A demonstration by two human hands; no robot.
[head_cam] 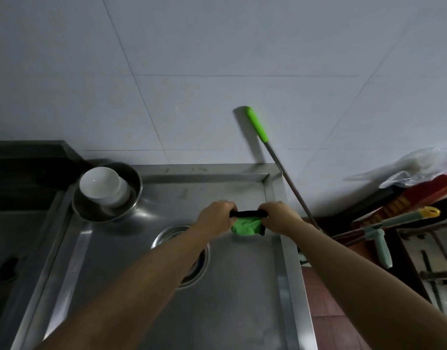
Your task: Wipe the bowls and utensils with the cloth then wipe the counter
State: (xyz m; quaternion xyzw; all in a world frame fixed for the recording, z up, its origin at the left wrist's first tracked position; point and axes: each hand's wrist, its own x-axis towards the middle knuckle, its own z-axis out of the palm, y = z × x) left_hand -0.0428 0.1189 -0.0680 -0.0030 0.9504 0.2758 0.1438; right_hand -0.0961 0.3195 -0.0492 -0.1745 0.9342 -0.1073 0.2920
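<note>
Both hands are over the steel sink basin (pixel 242 286), gripping one cloth (pixel 246 224) between them — green body, black edge. Left hand (pixel 216 214) has fingers curled round the left end of the black edge; right hand (pixel 277 215) is clenched on the right end. The black edge runs taut and roughly level between the two fists, while the green part hangs bunched below it, clear of the basin floor as far as can be told. The drain (pixel 172 236) sits just below-left of the cloth, partly hidden by the left forearm. Back-left, on the sink's corner ledge, white bowls (pixel 103 184) are stacked tilted inside a steel bowl (pixel 131 178) — well apart from the hands. A green-handled pole (pixel 259 125) leans against the white tiled wall (pixel 217 59), to the right of the sink. Further right are more long-handled tools (pixel 394 221) and a crumpled plastic bag (pixel 419 165).
</note>
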